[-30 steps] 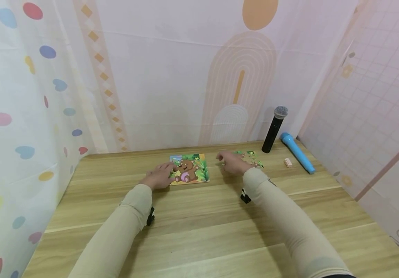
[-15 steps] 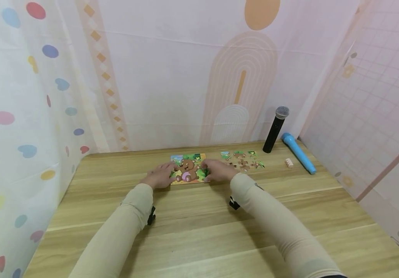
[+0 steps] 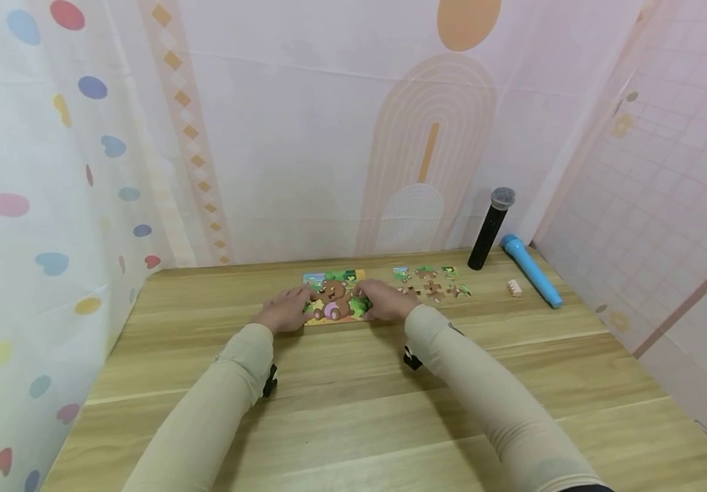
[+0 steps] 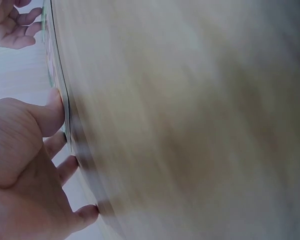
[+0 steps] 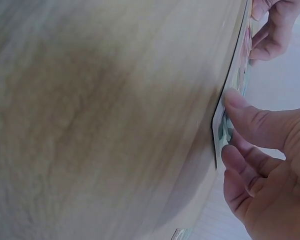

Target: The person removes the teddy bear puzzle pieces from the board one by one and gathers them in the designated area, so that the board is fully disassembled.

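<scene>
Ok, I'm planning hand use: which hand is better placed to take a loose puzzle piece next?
Probably the right hand: it is at the right side of the bear puzzle, with the loose pieces just beyond it. The left hand is at the left side, so it would have to reach across.

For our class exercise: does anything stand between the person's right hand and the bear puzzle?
Nothing visible does: the right hand already touches the near edge of the bear puzzle, toward its right end. The loose pieces lie farther right, out of the way.
</scene>
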{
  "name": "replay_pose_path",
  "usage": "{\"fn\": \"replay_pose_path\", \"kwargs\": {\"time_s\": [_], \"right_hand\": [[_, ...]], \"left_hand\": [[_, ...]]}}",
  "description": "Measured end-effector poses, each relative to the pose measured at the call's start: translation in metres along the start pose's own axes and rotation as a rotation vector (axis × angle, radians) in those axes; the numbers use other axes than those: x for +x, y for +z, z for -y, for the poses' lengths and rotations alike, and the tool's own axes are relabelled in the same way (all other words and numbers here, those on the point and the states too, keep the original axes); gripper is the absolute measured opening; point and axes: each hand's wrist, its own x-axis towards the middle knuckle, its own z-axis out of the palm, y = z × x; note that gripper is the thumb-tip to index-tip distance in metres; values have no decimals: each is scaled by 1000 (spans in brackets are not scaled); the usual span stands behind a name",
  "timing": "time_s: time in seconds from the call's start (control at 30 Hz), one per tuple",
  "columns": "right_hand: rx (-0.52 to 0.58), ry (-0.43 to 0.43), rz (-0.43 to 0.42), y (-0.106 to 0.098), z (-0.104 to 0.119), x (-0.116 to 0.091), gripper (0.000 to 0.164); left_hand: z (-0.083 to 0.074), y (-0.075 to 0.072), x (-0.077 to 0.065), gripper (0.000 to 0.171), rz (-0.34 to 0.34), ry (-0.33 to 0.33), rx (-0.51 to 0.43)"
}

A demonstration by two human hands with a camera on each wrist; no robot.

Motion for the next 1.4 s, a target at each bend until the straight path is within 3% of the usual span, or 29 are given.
{"fn": "replay_pose_path", "kwargs": {"time_s": [0.2, 0.5, 0.7, 0.97, 1.4], "right_hand": [[11, 7, 9, 0, -1, 0, 51], [25, -1, 30, -2, 0, -2, 50], [13, -5, 29, -3, -1, -2, 51], [1, -11, 42, -2, 0, 1, 52], [28, -20, 44, -2, -1, 2, 52]], "left_hand": [[-4, -1, -1, 46, 7, -1, -5], [-5, -5, -5, 42, 35, 51, 49], [-13, -10, -9, 50, 68, 45, 57], [-19, -11, -7, 50, 118, 74, 163], [-18, -10, -6, 49, 121, 63, 149]]}}
